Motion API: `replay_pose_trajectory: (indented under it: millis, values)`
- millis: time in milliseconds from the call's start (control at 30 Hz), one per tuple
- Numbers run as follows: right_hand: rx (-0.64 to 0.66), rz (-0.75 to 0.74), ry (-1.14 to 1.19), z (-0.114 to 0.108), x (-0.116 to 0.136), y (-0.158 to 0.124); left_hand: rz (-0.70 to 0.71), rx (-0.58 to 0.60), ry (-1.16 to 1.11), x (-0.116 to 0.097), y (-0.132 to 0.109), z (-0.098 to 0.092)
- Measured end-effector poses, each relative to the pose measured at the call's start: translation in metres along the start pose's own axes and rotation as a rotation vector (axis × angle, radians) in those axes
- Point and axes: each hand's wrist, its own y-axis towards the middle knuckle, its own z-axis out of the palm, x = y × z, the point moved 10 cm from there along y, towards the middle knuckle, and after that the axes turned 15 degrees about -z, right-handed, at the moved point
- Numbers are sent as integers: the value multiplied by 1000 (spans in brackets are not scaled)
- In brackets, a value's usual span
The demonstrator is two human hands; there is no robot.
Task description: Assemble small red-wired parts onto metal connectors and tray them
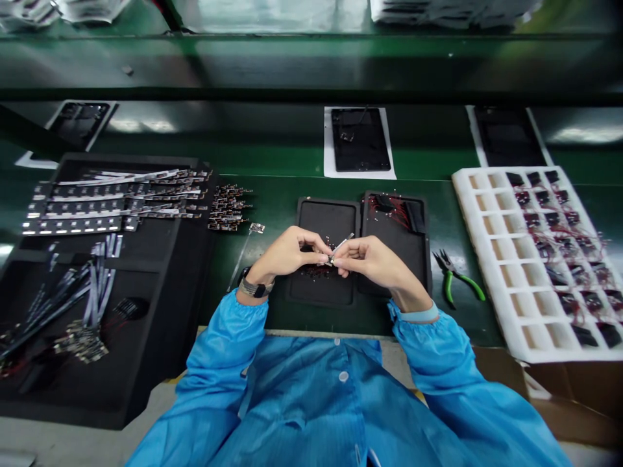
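My strip (346, 239) at centre is grey; my sleeves (214, 363), bottom of frame, bright blue; the pliers (450, 268), right of centre, green-handled.

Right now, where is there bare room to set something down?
Bare green bench shows between the left tablet and middle tablet, and between that and the right tablet. Crowded: around the left hand and right hand, on the small black trays, and by the green-handled pliers beside the white foam tray.

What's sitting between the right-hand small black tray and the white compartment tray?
In the head view, green-handled pliers lie on the green bench between that black tray and the white tray.
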Motion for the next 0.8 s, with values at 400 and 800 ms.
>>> replay_pose_trajectory:
  millis: [400, 800]
  values:
    - [-5, -22, 23, 0, 5, 0, -21, -30, -17, 0, 0, -1]
    - [-16, -10, 17, -2, 3, 1, -15, -44, -20, -3, -1, -1]
